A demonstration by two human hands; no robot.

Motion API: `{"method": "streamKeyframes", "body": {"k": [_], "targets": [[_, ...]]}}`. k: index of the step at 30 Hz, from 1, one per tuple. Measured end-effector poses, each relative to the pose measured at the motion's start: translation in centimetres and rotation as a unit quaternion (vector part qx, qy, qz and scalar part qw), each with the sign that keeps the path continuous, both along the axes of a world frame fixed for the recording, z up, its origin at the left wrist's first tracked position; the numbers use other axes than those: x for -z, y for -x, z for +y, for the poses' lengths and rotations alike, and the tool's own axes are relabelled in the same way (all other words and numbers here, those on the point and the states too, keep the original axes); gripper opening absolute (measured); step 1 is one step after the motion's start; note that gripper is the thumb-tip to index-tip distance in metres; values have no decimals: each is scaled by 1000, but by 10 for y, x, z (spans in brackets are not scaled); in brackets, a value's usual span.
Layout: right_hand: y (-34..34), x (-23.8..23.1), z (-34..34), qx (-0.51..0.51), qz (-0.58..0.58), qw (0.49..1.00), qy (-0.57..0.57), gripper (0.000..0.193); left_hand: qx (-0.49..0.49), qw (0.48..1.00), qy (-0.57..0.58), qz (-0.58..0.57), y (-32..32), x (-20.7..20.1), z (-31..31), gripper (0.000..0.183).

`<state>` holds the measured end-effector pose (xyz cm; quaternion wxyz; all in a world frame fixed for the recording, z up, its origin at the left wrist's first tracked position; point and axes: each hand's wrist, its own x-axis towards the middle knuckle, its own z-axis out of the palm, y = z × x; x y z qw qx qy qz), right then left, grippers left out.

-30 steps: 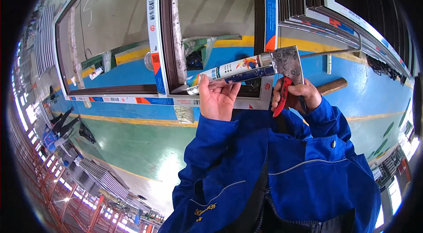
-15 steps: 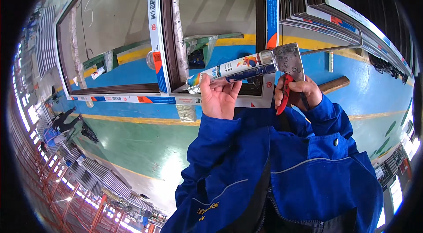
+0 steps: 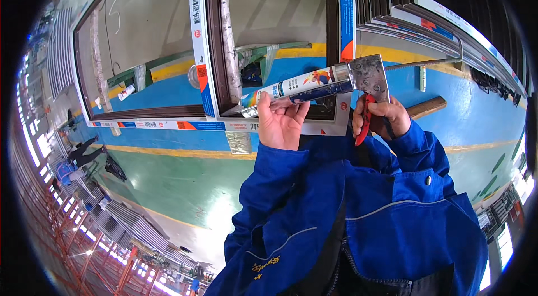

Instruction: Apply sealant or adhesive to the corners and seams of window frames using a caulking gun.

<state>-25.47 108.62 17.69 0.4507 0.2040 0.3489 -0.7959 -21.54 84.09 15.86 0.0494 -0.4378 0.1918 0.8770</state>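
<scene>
My right hand (image 3: 395, 118) is wrapped round the handle and red trigger of a caulking gun (image 3: 370, 78). A white printed sealant cartridge (image 3: 297, 86) lies in the gun, which slants down to the left. Under the cartridge's front half, my left hand (image 3: 282, 128) supports it with the palm up and the thumb against its near side. The gun's front end is at the inner corner of a dark brown window frame (image 3: 228, 75) with printed protective film along its edges. Whether the nozzle touches the frame, I cannot tell.
A bent metal rod (image 3: 423, 63) runs right from the gun's back. More film-covered frames (image 3: 431, 24) are stacked at the far right. A wooden bar (image 3: 426, 108) lies beyond my right hand. Green supports (image 3: 126, 76) show through the frame. At the left, a person (image 3: 70, 170) is in the distance.
The gun and both hands have shifted very slightly to the right in the picture, along with the frame. The grip of both hands looks the same.
</scene>
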Motion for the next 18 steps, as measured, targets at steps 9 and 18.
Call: {"method": "streamKeyframes", "body": {"k": [9,18], "targets": [[-10,-3,3,35,-8,999,-3,30,30,999,13,8,-3,2,2,44],[-11,-7,7,27,0,1000,-4,32,33,999,4,13,-3,0,4,43]]}}
